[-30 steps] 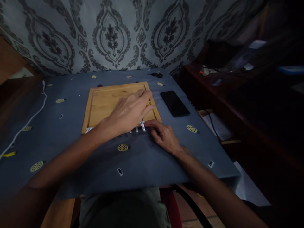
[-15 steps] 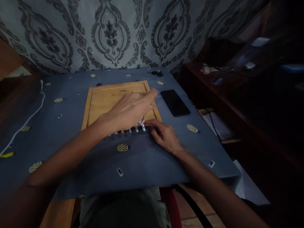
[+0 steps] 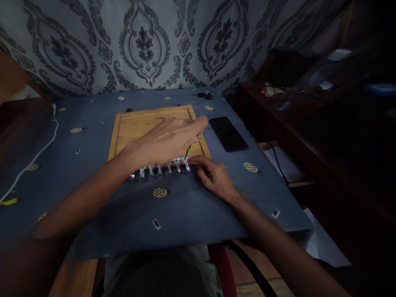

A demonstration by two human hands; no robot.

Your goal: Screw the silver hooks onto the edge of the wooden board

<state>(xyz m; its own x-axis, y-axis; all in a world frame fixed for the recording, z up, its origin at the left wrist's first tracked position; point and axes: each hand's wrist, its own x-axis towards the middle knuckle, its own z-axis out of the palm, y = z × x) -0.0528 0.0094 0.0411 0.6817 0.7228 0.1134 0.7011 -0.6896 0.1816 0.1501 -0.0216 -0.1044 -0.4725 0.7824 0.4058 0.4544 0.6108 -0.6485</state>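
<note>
My left hand (image 3: 176, 136) is closed around a screwdriver (image 3: 187, 152), whose thin shaft and a bit of yellow show below the fingers; the rest of the handle is hidden. The shaft points down at the rightmost of several small shiny metal clips (image 3: 160, 168), lined up along the near edge of a wooden board (image 3: 130, 119). My right hand (image 3: 215, 177) rests on the cloth with its index finger stretched to that rightmost clip and its other fingers curled. Whether the finger presses on the clip or just touches it is unclear.
A black phone (image 3: 229, 134) lies right of the board on the blue patterned tablecloth (image 3: 192, 210). Behind the board sits a small dark object (image 3: 204, 95), perhaps keys. A white cable (image 3: 43, 152) runs down the left side. A dark red cabinet (image 3: 256, 95) stands at the right.
My left hand has lifted and turned slightly, moving a little to the right, so the shaft, some yellow and more clips show. My right hand has stayed in place.
</note>
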